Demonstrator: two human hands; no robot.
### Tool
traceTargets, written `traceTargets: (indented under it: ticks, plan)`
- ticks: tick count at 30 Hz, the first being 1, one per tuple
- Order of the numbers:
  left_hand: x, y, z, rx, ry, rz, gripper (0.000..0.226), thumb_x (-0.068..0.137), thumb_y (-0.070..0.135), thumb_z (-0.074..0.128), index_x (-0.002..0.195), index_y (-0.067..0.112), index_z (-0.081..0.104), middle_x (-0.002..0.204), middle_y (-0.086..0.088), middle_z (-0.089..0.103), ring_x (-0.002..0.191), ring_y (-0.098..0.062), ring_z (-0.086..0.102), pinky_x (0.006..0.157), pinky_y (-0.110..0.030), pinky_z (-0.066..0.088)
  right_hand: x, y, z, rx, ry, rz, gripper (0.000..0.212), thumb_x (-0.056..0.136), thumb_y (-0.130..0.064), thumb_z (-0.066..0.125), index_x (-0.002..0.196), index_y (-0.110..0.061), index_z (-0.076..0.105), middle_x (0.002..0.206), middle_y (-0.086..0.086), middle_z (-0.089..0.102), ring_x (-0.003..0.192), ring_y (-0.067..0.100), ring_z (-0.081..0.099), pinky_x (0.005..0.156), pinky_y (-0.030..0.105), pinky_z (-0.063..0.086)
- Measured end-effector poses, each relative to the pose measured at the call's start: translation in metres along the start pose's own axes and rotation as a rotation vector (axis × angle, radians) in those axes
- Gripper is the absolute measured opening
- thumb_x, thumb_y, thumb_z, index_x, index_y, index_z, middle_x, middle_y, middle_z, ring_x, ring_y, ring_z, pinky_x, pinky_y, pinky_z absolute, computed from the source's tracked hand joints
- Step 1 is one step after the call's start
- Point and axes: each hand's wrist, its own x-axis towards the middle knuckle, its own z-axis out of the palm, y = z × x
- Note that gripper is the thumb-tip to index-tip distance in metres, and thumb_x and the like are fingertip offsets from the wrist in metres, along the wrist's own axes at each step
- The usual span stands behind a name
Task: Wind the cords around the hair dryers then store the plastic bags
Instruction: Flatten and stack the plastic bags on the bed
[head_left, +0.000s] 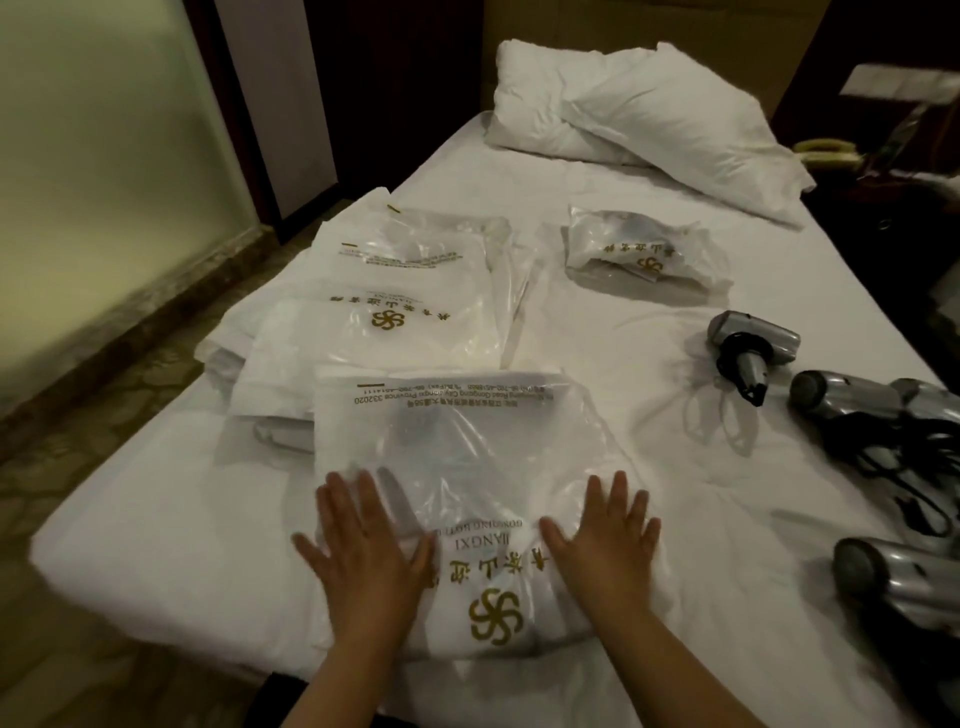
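Plastic bag (467, 447) with a gold logo lies flat on the bed (623, 332) at its near edge, pressed under the left hand (363, 540) and right hand (605, 535), both with fingers spread straight. More bags (415, 291) lie behind it; hair dryers (753, 353) rest to the right.

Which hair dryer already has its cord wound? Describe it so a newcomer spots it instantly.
Start at the white bed and look to its right side, where the silver hair dryers lie. The wound hair dryer is the farthest one, lying alone nearer the pillows. Its black cord is wrapped round its handle, whereas the nearer dryers sit in loose, tangled cords.
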Motion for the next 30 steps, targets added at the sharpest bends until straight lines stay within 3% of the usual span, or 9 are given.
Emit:
traceTargets:
  ticks: [3,5,9,12,15,17,23,26,30]
  plan:
    - [-0.001,0.004,-0.010,-0.154,-0.167,-0.368,0.119,0.071,0.066,0.064,0.151,0.013,-0.007,0.157,-0.021,-0.001,0.141,-0.043,0.011,0.108,-0.061,0.018,0.001,0.001,-0.007,0.100,-0.094,0.173,0.102,0.078,-0.075,0.043,0.150,-0.020,-0.006,0.158,0.007,-0.010,0.144,0.037,-0.003,0.111,0.059,0.011]
    - [-0.002,0.011,-0.020,-0.294,-0.222,-0.527,0.125,0.068,0.064,0.069,0.149,0.016,-0.014,0.155,-0.020,0.003,0.137,-0.042,0.019,0.107,-0.055,0.024,-0.002,0.000,-0.014,0.227,-0.172,0.282,0.111,0.074,-0.075,0.051,0.149,-0.019,-0.009,0.158,0.009,-0.008,0.142,0.037,0.007,0.109,0.057,0.019]
    - [0.001,0.010,-0.032,-0.571,-0.303,-0.729,0.106,0.070,0.034,0.082,0.143,0.000,0.014,0.138,-0.030,0.029,0.120,-0.045,0.041,0.093,-0.046,0.041,-0.008,-0.001,-0.022,0.394,-0.196,0.396,0.121,0.070,-0.065,0.067,0.148,-0.017,-0.013,0.154,0.018,0.005,0.138,0.038,0.020,0.108,0.050,0.027]
    - [0.000,0.000,-0.035,-0.779,-0.356,-0.709,0.073,0.069,0.021,0.082,0.122,-0.008,0.043,0.114,-0.028,0.056,0.104,-0.041,0.055,0.086,-0.040,0.047,-0.011,-0.001,-0.021,0.657,-0.255,0.411,0.110,0.074,-0.038,0.076,0.147,-0.003,0.001,0.145,0.025,0.028,0.130,0.037,0.037,0.101,0.040,0.038]
    - [-0.003,0.002,-0.046,-1.105,-0.432,-0.759,0.031,0.079,-0.004,0.064,0.108,-0.008,0.055,0.089,-0.025,0.063,0.084,-0.040,0.061,0.078,-0.050,0.051,-0.016,0.005,-0.024,1.023,-0.331,0.427,0.060,0.075,-0.003,0.071,0.126,0.010,0.043,0.113,0.026,0.057,0.101,0.038,0.058,0.085,0.042,0.049]
    - [-0.006,0.005,-0.054,-1.228,-0.514,-0.768,0.022,0.084,-0.013,0.048,0.103,-0.004,0.054,0.087,-0.025,0.061,0.077,-0.038,0.059,0.066,-0.044,0.050,-0.025,0.012,-0.029,1.273,-0.422,0.424,0.037,0.077,0.010,0.060,0.112,0.008,0.053,0.100,0.028,0.061,0.087,0.039,0.061,0.077,0.046,0.051]
    - [-0.023,0.007,-0.074,-1.496,-0.648,-0.597,0.045,0.070,-0.015,0.058,0.113,-0.004,0.055,0.085,-0.029,0.067,0.078,-0.041,0.063,0.063,-0.045,0.055,-0.050,0.036,-0.043,1.691,-0.511,0.293,0.073,0.052,0.004,0.061,0.124,-0.007,0.053,0.107,0.031,0.064,0.093,0.047,0.064,0.070,0.051,0.054]
    - [-0.029,0.017,-0.073,-1.620,-0.709,-0.511,0.068,0.050,-0.012,0.068,0.116,-0.002,0.056,0.098,-0.030,0.067,0.082,-0.043,0.067,0.058,-0.045,0.058,-0.052,0.049,-0.061,1.812,-0.514,0.167,0.070,0.057,0.007,0.059,0.125,-0.006,0.053,0.104,0.031,0.065,0.086,0.045,0.066,0.063,0.049,0.055]
    - [-0.028,0.048,-0.066,-1.701,-0.770,-0.417,0.082,0.044,-0.004,0.076,0.122,0.001,0.054,0.110,-0.030,0.064,0.096,-0.045,0.065,0.070,-0.049,0.058,-0.053,0.071,-0.087,1.881,-0.504,0.033,0.064,0.060,0.007,0.056,0.123,-0.006,0.054,0.101,0.030,0.065,0.083,0.045,0.066,0.061,0.049,0.055]
